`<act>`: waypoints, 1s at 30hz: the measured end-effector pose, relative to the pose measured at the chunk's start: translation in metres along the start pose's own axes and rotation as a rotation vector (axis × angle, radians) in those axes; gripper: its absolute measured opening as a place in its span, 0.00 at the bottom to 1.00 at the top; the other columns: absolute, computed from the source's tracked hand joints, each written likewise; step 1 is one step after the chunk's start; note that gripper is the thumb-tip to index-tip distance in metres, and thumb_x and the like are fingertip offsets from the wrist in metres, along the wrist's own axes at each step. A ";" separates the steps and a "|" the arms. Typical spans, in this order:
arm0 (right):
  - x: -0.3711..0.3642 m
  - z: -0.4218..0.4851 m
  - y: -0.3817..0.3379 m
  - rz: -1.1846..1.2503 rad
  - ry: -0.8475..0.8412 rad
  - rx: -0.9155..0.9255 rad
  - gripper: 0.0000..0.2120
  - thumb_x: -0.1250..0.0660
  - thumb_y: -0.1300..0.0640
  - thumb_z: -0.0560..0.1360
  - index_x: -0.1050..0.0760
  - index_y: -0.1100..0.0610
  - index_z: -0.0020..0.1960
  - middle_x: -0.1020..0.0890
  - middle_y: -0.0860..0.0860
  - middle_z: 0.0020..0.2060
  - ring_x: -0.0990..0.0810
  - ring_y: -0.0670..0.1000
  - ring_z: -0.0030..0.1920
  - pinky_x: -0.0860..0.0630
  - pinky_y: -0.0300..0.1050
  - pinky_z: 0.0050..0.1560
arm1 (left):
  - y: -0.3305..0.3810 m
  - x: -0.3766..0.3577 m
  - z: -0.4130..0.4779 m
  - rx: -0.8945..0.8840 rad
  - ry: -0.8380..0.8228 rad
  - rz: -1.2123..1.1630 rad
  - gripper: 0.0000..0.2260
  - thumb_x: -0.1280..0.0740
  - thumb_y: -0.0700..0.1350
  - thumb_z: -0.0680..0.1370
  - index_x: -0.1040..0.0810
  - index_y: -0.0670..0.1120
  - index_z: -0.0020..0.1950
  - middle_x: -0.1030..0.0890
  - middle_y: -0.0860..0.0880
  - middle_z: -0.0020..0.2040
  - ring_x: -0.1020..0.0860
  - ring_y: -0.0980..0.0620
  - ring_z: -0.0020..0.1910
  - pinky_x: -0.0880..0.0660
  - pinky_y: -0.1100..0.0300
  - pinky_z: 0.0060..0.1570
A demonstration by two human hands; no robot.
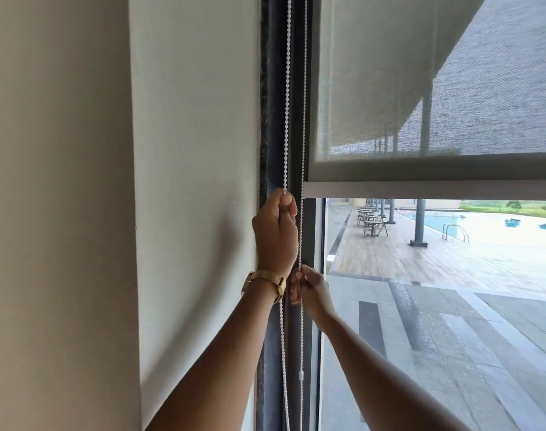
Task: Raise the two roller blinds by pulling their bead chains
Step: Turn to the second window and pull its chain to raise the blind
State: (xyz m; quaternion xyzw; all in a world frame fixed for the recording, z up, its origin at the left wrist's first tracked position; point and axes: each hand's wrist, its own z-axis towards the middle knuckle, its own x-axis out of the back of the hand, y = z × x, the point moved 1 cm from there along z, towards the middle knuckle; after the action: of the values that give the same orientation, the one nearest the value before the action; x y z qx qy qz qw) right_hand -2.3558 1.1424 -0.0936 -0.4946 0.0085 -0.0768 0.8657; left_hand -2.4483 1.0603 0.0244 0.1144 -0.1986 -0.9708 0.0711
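My left hand (276, 231) is fisted on one strand of the bead chain (285, 104), my right hand (309, 290) pinching the other. I'd pull straight down, steady, alternating grips, so the roller blind (421, 169) climbs evenly.

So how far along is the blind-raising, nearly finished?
Partly. The blind is part-way up: its bottom bar hangs mid-window, clear glass below. In hand: the left hand grips one chain strand, the right hand the other. Left: the rest of this lift; no second blind is distinguishable.
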 end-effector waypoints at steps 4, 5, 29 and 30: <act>-0.004 -0.001 -0.005 0.010 -0.004 -0.047 0.17 0.53 0.73 0.74 0.32 0.59 0.35 0.27 0.49 0.22 0.30 0.45 0.22 0.29 0.41 0.29 | 0.002 -0.001 -0.004 -0.047 0.020 0.065 0.12 0.48 0.34 0.77 0.33 0.39 0.34 0.34 0.54 0.27 0.37 0.57 0.26 0.39 0.65 0.28; -0.004 -0.001 -0.009 0.017 -0.010 -0.051 0.17 0.53 0.74 0.74 0.32 0.59 0.35 0.27 0.46 0.20 0.30 0.43 0.21 0.30 0.39 0.27 | 0.002 -0.002 -0.007 -0.053 0.022 0.075 0.13 0.48 0.34 0.77 0.33 0.40 0.34 0.34 0.55 0.27 0.37 0.57 0.26 0.38 0.64 0.28; 0.002 0.025 -0.044 0.117 -0.086 -0.037 0.16 0.54 0.71 0.77 0.32 0.59 0.39 0.27 0.55 0.29 0.30 0.50 0.26 0.33 0.41 0.29 | -0.028 0.024 -0.041 0.050 -0.035 0.299 0.12 0.47 0.35 0.76 0.35 0.45 0.34 0.34 0.56 0.26 0.30 0.60 0.26 0.36 0.76 0.28; 0.003 0.023 -0.044 0.103 -0.093 -0.043 0.15 0.53 0.69 0.79 0.31 0.59 0.40 0.26 0.55 0.29 0.30 0.50 0.26 0.33 0.41 0.29 | -0.027 0.023 -0.041 0.058 -0.045 0.292 0.11 0.47 0.35 0.76 0.35 0.45 0.35 0.34 0.56 0.26 0.30 0.61 0.26 0.36 0.76 0.28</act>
State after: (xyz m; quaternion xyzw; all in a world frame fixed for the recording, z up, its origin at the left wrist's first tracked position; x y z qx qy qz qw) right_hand -2.3567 1.1397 -0.0438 -0.5152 -0.0045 -0.0088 0.8570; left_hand -2.4632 1.0658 -0.0275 0.0645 -0.2428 -0.9462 0.2038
